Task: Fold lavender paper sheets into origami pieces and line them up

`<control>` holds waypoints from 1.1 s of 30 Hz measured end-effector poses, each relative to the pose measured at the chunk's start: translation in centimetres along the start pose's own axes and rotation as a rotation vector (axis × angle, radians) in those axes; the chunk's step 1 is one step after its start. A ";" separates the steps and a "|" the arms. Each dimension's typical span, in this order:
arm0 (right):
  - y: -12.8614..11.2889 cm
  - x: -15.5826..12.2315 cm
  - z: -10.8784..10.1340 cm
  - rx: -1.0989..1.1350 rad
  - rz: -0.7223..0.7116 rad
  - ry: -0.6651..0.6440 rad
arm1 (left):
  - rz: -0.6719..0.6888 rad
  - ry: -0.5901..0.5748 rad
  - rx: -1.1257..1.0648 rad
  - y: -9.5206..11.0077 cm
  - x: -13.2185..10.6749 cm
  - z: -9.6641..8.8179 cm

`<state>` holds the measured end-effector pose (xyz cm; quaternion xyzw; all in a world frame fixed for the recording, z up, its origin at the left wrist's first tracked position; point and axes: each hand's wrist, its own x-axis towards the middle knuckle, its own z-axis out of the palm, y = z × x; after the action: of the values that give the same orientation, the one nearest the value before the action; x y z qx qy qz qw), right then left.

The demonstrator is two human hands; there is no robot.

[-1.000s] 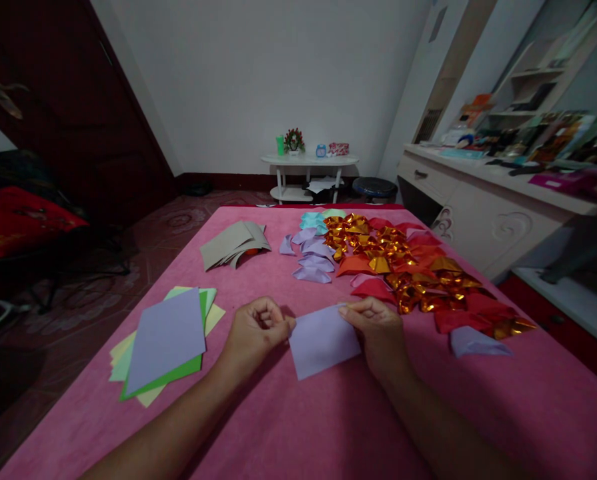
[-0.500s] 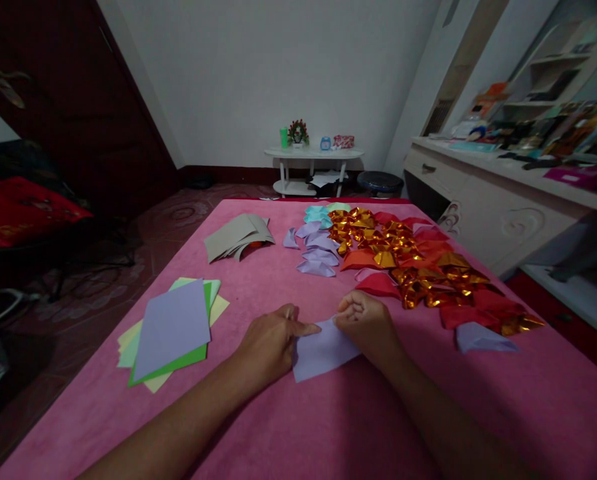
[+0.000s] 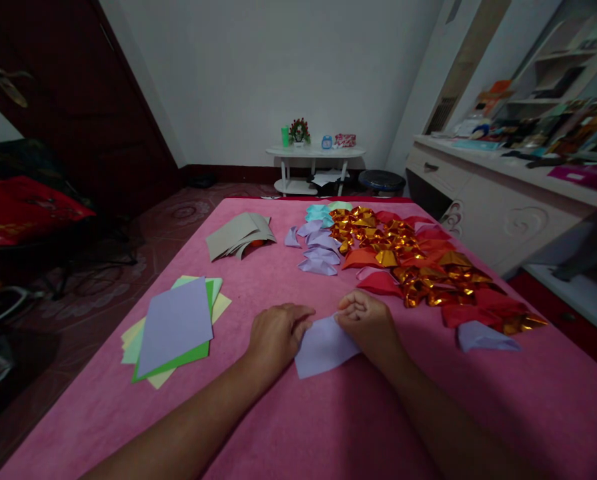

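While a lavender sheet (image 3: 323,353) lies on the pink-covered table (image 3: 288,433), fingers of the right hand (image 3: 371,327) pinch its far edge; left hand (image 3: 277,333) at its left side, fingers bent, grip cannot be told; coloured paper stack (image 3: 178,327) leftward; folded red, gold and lavender pieces (image 3: 378,283) beyond, right; grey sheets (image 3: 235,235), far left

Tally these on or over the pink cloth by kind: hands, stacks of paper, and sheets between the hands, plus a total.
Hands: 2 (left hand, right hand)
Stacks of paper: 2 (grey stack, multicoloured stack)
Sheets between the hands: 1 (purple sheet)
Total: 5
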<state>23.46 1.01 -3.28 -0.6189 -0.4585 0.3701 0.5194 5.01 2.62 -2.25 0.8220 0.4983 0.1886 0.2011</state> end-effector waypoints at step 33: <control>-2.0 -1.2 -0.5 -0.314 -0.326 -0.282 | 0.112 0.125 -0.419 0.1 0.0 -0.5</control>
<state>23.15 -0.18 -1.21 -0.5522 -0.6717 0.2884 0.4008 4.87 2.66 -1.77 0.7754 0.4133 0.3494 0.3253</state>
